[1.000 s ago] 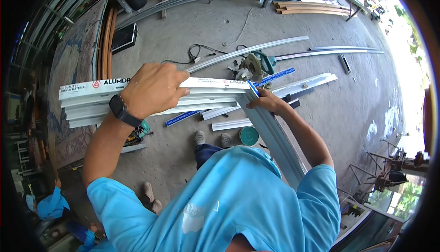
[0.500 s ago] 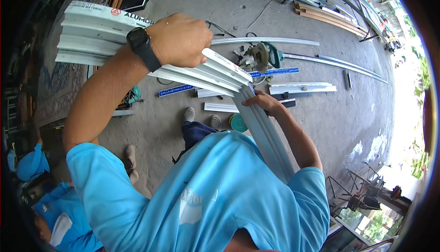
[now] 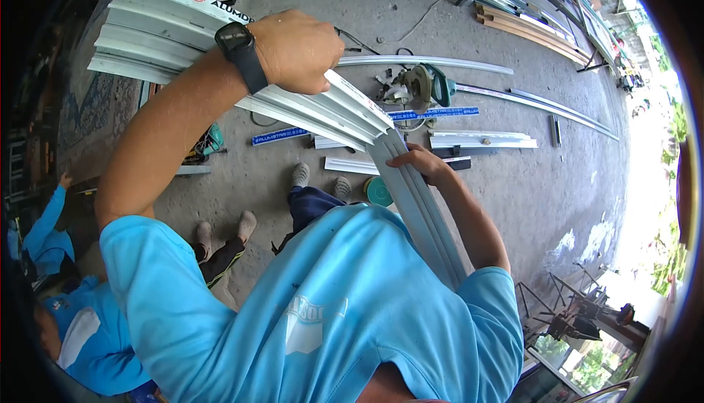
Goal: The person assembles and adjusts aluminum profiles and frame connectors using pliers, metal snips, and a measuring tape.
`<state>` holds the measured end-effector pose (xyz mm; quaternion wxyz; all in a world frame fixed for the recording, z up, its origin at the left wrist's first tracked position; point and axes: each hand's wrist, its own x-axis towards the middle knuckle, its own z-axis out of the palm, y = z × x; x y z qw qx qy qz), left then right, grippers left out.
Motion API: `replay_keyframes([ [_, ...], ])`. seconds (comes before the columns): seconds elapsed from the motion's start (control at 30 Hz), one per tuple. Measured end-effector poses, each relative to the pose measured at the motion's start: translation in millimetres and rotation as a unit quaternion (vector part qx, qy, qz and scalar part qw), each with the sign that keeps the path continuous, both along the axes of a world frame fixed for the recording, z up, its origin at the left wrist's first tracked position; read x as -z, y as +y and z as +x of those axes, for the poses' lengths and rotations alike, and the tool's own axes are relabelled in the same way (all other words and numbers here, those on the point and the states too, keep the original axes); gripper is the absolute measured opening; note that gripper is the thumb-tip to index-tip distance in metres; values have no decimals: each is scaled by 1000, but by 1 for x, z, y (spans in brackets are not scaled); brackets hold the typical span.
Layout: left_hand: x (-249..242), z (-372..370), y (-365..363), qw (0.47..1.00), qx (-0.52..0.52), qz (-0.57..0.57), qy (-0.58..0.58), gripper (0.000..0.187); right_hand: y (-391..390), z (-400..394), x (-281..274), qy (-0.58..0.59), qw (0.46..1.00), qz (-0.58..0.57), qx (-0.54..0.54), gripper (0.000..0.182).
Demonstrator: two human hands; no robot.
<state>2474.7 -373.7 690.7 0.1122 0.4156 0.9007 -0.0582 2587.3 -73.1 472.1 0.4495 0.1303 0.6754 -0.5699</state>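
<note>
My left hand, wearing a black watch at the wrist, is closed over the upper edge of a pale ribbed aluminum profile printed with lettering. Its fingertips are mostly hidden. This profile slants from the upper left down to the middle, where its end meets a second, greyer aluminum profile at an angle. Just below that corner my right hand grips the greyer piece, thumb on the near face and fingers behind. The lower end of the greyer piece goes out of sight behind my blue shirt.
On the concrete floor ahead lie a green-and-metal power saw, long metal strips, blue-labelled bars and a green round container. A co-worker in blue is close at lower left. Racked stock stands upper right.
The far left end of the pale profile has swung upward with my left hand's arm. My right hand stays on the corner. At lower left, a co-worker's feet have shifted, with one leg now stretched out.
</note>
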Motion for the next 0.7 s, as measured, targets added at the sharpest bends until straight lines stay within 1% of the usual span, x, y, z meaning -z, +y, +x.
replay_keyframes([
  [0.1, 0, -6, 5, 999, -9, -39, -28, 30, 1, -1, 10, 0, 1000, 3, 0, 72],
  [0.2, 5, -10, 5, 998, -16, -43, -40, 32, -1, 0, 11, -11, 1000, 14, -2, 72],
  [0.3, 6, -13, 3, 998, -13, -33, -61, 32, 3, 1, 23, -18, 1000, 12, -4, 72],
  [0.4, 6, -14, 5, 997, -13, -54, -62, 32, 5, 4, 27, -20, 1000, 15, 8, 73],
  [0.5, 15, -20, 1, 998, 1, -33, -59, 33, 5, 7, 30, -13, 1000, 7, 15, 72],
  [0.6, 11, -20, 6, 995, -13, -61, -80, 34, 3, 7, 29, -19, 1000, 11, 22, 69],
  [0.7, 10, -19, 8, 994, -13, -75, -73, 35, 1, 9, 30, -15, 1000, 5, 22, 69],
])
